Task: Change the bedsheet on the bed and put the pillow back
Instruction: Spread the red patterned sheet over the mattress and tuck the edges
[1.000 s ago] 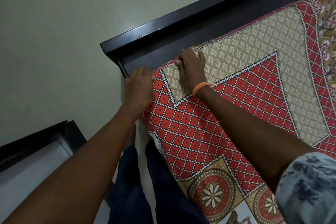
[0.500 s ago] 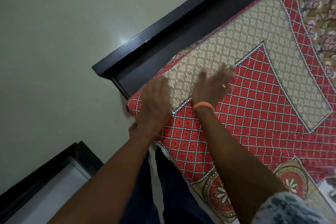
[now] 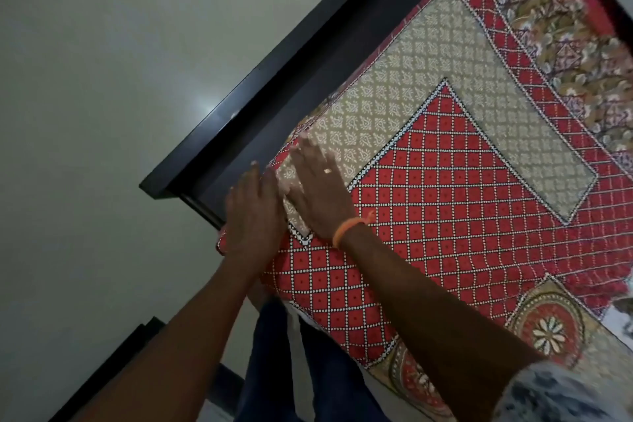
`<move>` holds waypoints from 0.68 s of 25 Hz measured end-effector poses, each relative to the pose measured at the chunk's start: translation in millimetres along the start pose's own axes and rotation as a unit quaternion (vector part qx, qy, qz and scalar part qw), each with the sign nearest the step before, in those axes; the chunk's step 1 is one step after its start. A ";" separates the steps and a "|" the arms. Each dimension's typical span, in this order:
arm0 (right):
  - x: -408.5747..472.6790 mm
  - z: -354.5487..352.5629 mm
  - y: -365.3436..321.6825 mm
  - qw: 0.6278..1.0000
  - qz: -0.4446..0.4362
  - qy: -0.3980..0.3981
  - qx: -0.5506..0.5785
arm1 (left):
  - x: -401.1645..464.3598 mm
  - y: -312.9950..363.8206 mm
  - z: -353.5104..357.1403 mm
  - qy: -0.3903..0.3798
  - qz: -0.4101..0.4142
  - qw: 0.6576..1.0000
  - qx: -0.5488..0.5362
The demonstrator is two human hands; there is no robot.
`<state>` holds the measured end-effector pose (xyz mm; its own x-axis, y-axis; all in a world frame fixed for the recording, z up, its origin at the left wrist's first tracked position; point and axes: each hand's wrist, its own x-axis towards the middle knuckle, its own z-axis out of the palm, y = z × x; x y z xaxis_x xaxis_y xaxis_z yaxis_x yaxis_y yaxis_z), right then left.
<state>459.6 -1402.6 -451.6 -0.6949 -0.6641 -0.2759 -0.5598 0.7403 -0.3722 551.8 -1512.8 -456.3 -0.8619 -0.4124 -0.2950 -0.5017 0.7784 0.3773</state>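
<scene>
A red, beige and white patterned bedsheet (image 3: 445,209) covers the mattress and wraps over its near corner. My left hand (image 3: 253,212) lies flat with straight fingers on that corner, right beside the dark headboard (image 3: 308,79). My right hand (image 3: 318,188), with a ring and an orange wristband, presses flat on the sheet just to the right of the left hand; its fingers are blurred. No pillow is in view.
The dark bed frame runs diagonally from upper right to the corner. A pale wall (image 3: 102,79) fills the left side. A dark-edged piece of furniture (image 3: 113,370) sits at lower left. My legs in dark trousers (image 3: 284,370) stand against the mattress side.
My hands went from gripping and tucking the sheet at the corner to lying flat on it; the right hand swept out and back beside the left. The camera view shifted and tilted.
</scene>
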 end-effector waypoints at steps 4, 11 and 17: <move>-60.4 -9.3 59.1 0.836 0.512 -0.029 0.193 | 2.7 42.7 15.6 -0.037 0.154 0.987 0.017; -27.9 29.5 -26.4 0.962 0.267 0.029 -0.054 | 12.6 -15.3 13.6 -0.097 -0.009 0.991 -0.094; 55.0 -14.1 4.9 0.978 -0.126 -0.066 -0.153 | 61.7 -19.3 -7.9 -0.239 -0.130 0.928 -0.255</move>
<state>412.3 -1434.0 -456.1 -0.4649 -0.8222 -0.3283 -0.8286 0.5347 -0.1659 507.8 -1557.0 -474.9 -0.6364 -0.2042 -0.7438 -0.7632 0.3068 0.5687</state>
